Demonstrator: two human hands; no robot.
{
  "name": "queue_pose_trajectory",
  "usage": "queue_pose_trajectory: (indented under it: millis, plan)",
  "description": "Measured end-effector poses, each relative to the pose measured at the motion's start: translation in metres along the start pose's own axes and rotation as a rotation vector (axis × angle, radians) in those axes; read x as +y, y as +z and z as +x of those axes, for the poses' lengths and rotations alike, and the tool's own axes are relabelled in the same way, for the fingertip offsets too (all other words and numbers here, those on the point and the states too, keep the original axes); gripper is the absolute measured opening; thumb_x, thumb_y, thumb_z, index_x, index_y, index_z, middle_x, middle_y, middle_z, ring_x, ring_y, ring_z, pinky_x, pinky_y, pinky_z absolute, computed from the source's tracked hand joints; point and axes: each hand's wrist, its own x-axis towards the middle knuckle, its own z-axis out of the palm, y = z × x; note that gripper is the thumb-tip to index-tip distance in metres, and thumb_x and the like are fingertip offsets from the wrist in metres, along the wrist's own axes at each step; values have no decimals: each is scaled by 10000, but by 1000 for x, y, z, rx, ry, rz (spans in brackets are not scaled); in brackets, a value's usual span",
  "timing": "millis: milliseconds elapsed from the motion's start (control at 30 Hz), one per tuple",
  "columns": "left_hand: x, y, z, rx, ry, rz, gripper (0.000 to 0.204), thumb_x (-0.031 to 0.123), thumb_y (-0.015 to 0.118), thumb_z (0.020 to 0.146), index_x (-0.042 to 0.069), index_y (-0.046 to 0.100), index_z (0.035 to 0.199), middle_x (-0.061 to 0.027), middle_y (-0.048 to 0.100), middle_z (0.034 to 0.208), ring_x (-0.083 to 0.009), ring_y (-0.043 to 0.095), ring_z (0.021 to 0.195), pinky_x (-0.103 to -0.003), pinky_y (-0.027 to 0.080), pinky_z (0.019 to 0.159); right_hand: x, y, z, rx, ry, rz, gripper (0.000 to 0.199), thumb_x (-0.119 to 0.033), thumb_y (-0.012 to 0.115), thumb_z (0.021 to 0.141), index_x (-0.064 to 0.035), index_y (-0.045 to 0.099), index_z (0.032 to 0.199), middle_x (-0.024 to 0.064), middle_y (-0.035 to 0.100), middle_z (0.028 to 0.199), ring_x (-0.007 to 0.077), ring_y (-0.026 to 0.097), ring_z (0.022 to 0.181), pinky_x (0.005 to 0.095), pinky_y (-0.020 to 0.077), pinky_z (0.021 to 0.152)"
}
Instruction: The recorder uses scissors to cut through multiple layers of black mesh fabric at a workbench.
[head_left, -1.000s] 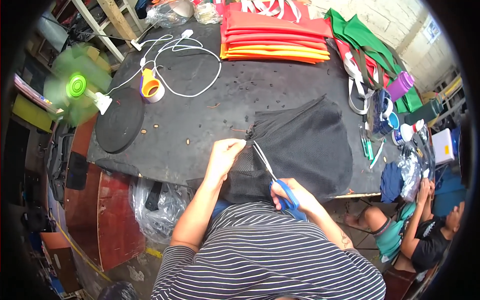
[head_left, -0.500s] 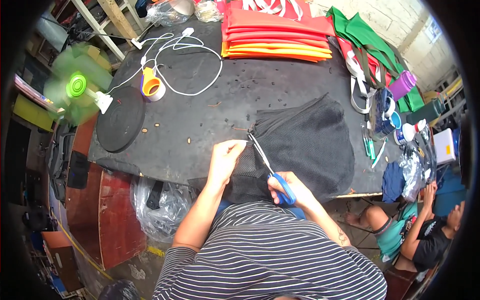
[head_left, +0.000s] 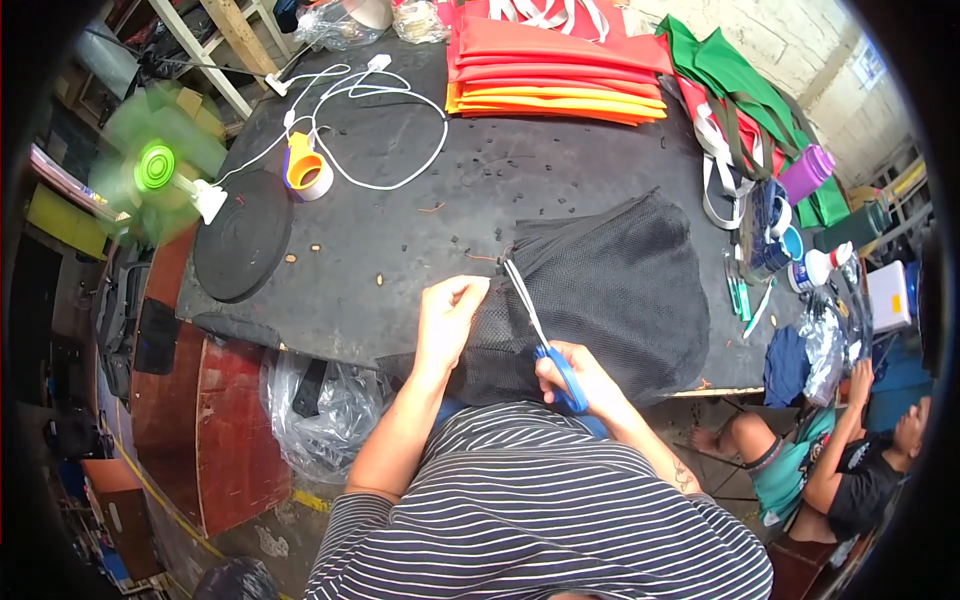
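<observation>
A pile of black mesh fabric (head_left: 620, 290) lies gathered at the front of the dark table, with its folded layers fanned toward the far side. My left hand (head_left: 447, 318) pinches at the left edge of this mesh, thumb and forefinger pressed together; the bit between the fingertips is mostly hidden. Blue-handled scissors (head_left: 527, 308) sit in my right hand (head_left: 585, 375), fingers through the loops. Their blades point away from me and look nearly closed, tips at the mesh's upper left corner, just beyond my left fingertips.
Red and orange folded fabric (head_left: 555, 75) is stacked at the far side. A black webbing roll (head_left: 243, 235), tape dispenser (head_left: 306, 172), white cable (head_left: 415, 175) and running fan (head_left: 156, 167) are left. Green cutters (head_left: 738, 290) and a bottle (head_left: 815, 267) stand right, near a seated person (head_left: 850, 470).
The scissors' blades have come closer together, and their tips sit slightly farther from me. My left hand has barely shifted, still pinching.
</observation>
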Motion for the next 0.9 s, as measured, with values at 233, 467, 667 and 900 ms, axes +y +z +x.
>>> queue_pose_trajectory:
  millis: [233, 467, 667, 900]
  plan:
    - [5, 6, -5, 73, 144, 269, 158, 110, 593, 835, -37, 646, 855, -2, 630, 710, -48, 534, 648, -210, 437, 610, -2, 0, 1, -62, -18, -79, 324, -334, 624, 827, -39, 507, 767, -15, 483, 603, 45, 451, 490, 170, 388, 458]
    - [9, 8, -8, 76, 170, 240, 150, 103, 599, 831, -38, 646, 851, -4, 628, 699, -43, 531, 644, -208, 434, 605, -3, 3, 0, -31, 18, -18, 306, -315, 639, 819, -46, 518, 740, -15, 497, 577, 42, 471, 466, 166, 390, 431]
    - [15, 9, -11, 86, 198, 209, 145, 95, 591, 837, -38, 646, 855, -1, 625, 688, -40, 526, 638, -204, 432, 599, -10, 8, -4, 2, 10, -33, 254, -250, 658, 805, -41, 531, 735, -9, 506, 546, 48, 478, 434, 173, 390, 412]
    - [36, 25, -6, -7, 429, 254, 101, 67, 631, 793, -9, 658, 854, -44, 496, 767, -130, 513, 715, -232, 422, 657, -32, -13, 18, 125, -580, -26, 382, -253, 735, 714, -45, 494, 925, 66, 580, 801, 116, 561, 788, 257, 447, 724]
